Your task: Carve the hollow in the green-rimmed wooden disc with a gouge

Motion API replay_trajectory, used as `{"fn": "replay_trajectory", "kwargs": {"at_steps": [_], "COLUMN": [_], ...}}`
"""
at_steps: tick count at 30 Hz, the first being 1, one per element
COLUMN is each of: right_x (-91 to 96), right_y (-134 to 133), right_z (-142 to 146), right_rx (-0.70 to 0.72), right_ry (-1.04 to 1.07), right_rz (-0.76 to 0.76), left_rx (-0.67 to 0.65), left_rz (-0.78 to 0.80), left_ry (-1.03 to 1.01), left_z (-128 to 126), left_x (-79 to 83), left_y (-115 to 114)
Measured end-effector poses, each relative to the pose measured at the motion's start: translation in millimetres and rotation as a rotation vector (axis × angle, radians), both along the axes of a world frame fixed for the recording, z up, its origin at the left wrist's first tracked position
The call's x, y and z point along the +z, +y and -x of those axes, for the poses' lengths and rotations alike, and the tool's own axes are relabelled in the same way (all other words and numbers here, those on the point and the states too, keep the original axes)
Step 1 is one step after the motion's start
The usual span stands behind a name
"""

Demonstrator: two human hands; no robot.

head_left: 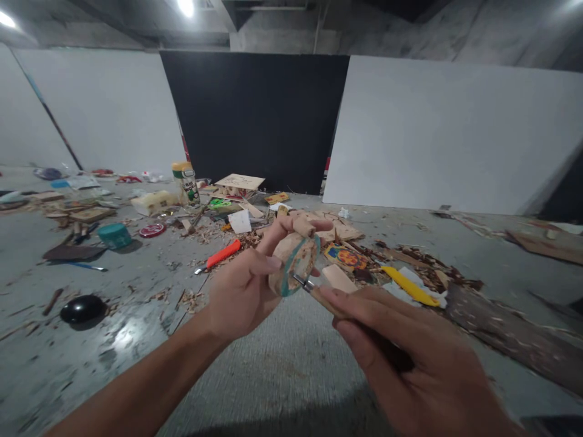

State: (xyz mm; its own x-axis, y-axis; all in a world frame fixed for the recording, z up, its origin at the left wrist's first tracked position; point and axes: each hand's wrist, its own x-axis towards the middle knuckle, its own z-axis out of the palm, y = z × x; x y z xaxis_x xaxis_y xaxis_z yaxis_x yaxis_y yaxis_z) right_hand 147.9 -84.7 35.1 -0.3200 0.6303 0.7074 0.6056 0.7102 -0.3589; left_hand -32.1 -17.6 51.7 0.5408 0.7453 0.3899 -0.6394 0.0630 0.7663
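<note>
Frame centre: left hand (243,285), fingers curled, grips teal-marked wooden disc (295,260), long axis slanting lower-left to upper-right. Right hand (423,358), fingers wrapped round carving tool (327,301), tip pointing upper-left at disc.

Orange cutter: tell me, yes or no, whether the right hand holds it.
No, the orange cutter lies on the floor; the right hand holds a carving tool.

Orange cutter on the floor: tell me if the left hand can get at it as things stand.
Probably not while the left hand is holding the round wooden piece; otherwise the way seems free, since the orange cutter lies uncovered on the floor.
</note>
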Motion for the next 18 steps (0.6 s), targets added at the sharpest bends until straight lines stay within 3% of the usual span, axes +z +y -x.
{"fn": "replay_trajectory", "kwargs": {"at_steps": [5,11,18], "right_x": [-1.0,-4.1,-4.2], "right_y": [0.8,2.3,1.6], "right_z": [-0.1,-0.7,-0.4], "right_rx": [-0.001,0.046,0.075], "right_ry": [0.077,0.095,0.132], "right_rz": [0.081,0.142,0.206], "left_rx": [0.046,0.117,0.153], "left_rz": [0.017,-0.068,-0.120], "left_ry": [-0.017,0.039,0.112], "left_z": [-1.2,-7.7,-6.1], "left_x": [0.3,0.4,-8.2], "left_y": [-0.4,0.3,6.8]}}
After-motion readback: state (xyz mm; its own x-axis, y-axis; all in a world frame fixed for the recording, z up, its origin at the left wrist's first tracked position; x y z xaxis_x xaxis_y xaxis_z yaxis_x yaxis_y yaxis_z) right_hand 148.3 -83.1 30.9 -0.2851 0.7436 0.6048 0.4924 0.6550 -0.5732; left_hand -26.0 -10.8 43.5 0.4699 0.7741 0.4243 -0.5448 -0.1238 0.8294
